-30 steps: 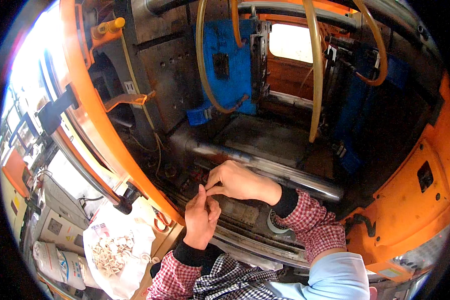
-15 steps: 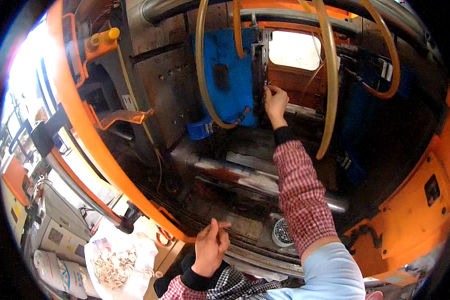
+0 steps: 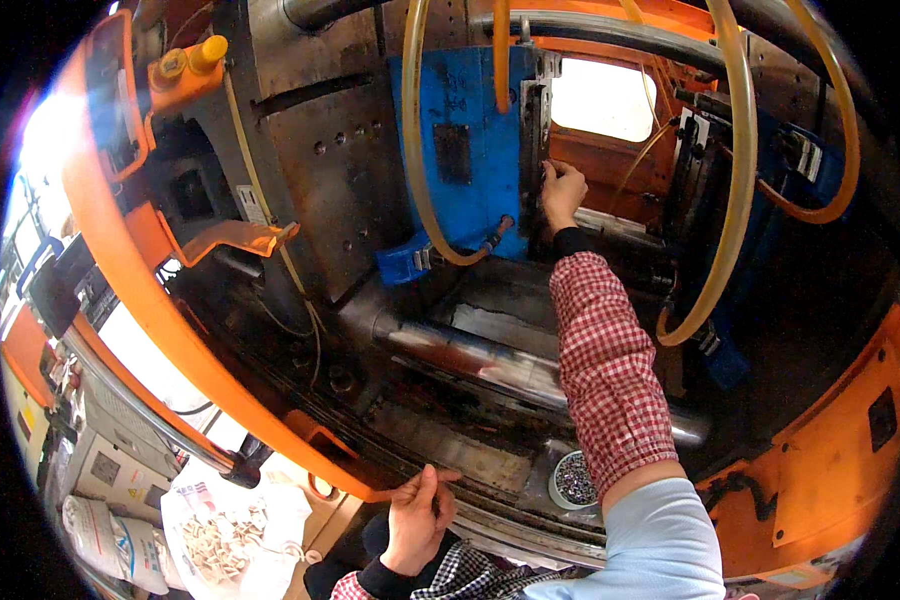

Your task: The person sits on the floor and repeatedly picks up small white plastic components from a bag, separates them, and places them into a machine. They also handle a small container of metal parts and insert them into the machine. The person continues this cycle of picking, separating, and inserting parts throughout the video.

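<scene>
My right hand (image 3: 564,194) reaches far into the machine. Its fingers are pinched together against the dark inner face (image 3: 535,140) beside a blue mould block (image 3: 470,100); whatever lies between the fingertips is hidden or too small to name. Low in the view, my left hand (image 3: 416,520) hovers by the end of an orange guard rail (image 3: 220,370), index finger stretched out and thumb raised, the other fingers loosely bent. Nothing shows in it. Next to my right forearm, a pale round tub (image 3: 574,482) full of small shiny metal pieces sits on the machine's ledge.
Yellowish hoses (image 3: 735,200) loop down on both sides of my right arm. A thick polished bar (image 3: 480,355) crosses beneath it. At lower left lies a white bag (image 3: 232,530) of small beige parts. An orange panel (image 3: 840,450) stands at the right.
The viewpoint has shifted a little, and the hoses and right-hand mould parts appear farther right. My right hand stays at the inner face, still pinched; the left keeps nearly the same place.
</scene>
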Demonstrator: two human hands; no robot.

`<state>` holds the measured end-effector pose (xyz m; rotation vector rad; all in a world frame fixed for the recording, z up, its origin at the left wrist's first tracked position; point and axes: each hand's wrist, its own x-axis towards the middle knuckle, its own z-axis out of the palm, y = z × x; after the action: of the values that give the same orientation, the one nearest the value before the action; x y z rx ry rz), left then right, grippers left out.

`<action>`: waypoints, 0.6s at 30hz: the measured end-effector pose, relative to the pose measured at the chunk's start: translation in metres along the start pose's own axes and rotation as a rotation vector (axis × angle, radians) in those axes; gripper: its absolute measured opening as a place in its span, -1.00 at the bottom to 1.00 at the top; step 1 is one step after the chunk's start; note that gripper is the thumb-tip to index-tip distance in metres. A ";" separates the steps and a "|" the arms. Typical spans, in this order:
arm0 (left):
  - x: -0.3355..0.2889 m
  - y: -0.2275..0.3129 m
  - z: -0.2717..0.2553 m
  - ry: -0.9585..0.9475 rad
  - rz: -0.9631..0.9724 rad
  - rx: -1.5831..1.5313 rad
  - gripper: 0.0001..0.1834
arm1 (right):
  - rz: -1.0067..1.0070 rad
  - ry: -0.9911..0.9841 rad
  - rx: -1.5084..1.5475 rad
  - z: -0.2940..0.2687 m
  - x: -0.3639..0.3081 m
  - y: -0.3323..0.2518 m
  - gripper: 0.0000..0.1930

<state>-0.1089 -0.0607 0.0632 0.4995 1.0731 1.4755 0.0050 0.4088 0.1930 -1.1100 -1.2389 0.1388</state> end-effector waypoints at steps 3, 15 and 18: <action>0.000 -0.002 -0.004 0.024 -0.004 0.001 -0.59 | -0.110 -0.032 -0.136 0.003 -0.009 -0.009 -0.78; -0.011 0.010 0.003 -0.034 0.130 0.037 -0.64 | -0.330 -0.285 -0.091 -0.094 -0.063 -0.090 -0.83; -0.023 0.024 -0.005 0.067 0.171 0.048 -0.52 | -0.393 -1.143 0.297 -0.164 -0.165 -0.168 -0.85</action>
<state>-0.1207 -0.0814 0.0867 0.5908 1.1429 1.6284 -0.0048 0.1232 0.2191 -0.4518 -2.3225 0.6972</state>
